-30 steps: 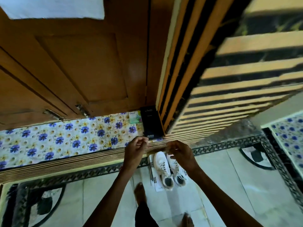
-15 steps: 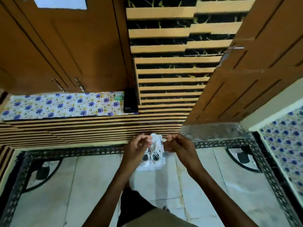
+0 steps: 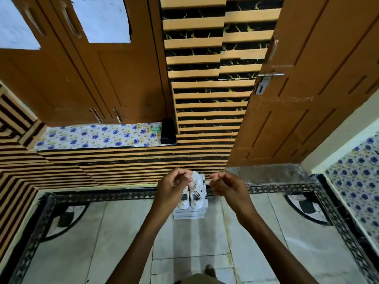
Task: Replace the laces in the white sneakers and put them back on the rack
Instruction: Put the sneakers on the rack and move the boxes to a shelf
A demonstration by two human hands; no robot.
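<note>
Both arms were stretched out forward over the small white plastic rack (image 3: 188, 214). The left hand (image 3: 174, 186) had its fingertips bunched right over the pair of white lace-up sneakers (image 3: 194, 194); I couldn't tell if it pinched a lace. The right hand (image 3: 225, 186), just right of the rack in view, was curled with nothing visible in it. The sneakers sat side by side on top of the rack.

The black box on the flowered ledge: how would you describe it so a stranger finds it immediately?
Below the brown cupboard doors runs a ledge covered in blue-flowered cloth. At its right end, against the striped wall, lies the black box. It is the only dark, plain thing there; the small green packet beside it is pale.
</note>
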